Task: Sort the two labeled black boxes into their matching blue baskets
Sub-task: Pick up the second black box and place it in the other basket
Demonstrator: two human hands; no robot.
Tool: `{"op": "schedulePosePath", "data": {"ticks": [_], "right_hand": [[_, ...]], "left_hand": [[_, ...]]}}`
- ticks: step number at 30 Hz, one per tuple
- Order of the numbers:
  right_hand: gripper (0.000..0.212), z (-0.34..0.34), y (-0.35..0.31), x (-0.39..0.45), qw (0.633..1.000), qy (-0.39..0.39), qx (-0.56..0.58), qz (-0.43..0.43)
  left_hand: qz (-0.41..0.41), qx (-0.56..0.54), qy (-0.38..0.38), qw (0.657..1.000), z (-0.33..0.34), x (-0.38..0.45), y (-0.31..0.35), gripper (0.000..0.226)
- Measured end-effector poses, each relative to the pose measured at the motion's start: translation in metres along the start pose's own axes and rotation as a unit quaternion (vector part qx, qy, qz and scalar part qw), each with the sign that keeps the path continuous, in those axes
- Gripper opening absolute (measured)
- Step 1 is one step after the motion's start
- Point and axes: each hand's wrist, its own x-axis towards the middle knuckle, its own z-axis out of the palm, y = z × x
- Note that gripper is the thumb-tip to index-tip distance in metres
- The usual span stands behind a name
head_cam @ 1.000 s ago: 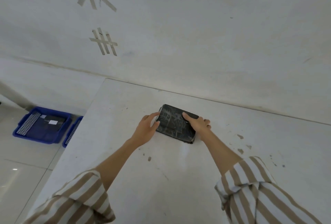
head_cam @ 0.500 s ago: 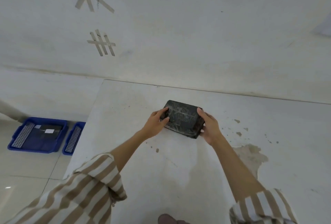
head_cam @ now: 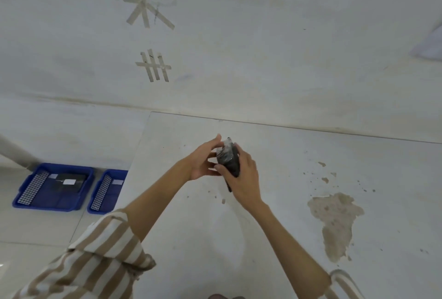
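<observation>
No legible text, brand or number anywhere. Wall [head_cam: 263, 47] carries two tape signs: an asterisk-shaped star [head_cam: 143, 2] above, a hash-like grid [head_cam: 155, 66] below. White labels: one on the left blue basket [head_cam: 53, 188], one on the black box [head_cam: 69, 180] inside it, one on the right blue basket [head_cam: 106, 192]; all too small to read.
</observation>
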Motion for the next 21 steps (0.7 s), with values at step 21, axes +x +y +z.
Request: {"op": "schedulePosePath", "data": {"ticks": [21], "right_hand": [[0.048, -0.033, 0.064, 0.029, 0.933, -0.196, 0.204, 0.224]], "left_hand": [[-0.022, 0.317, -0.134, 0.939, -0.028, 0.012, -0.002, 0.058]]}}
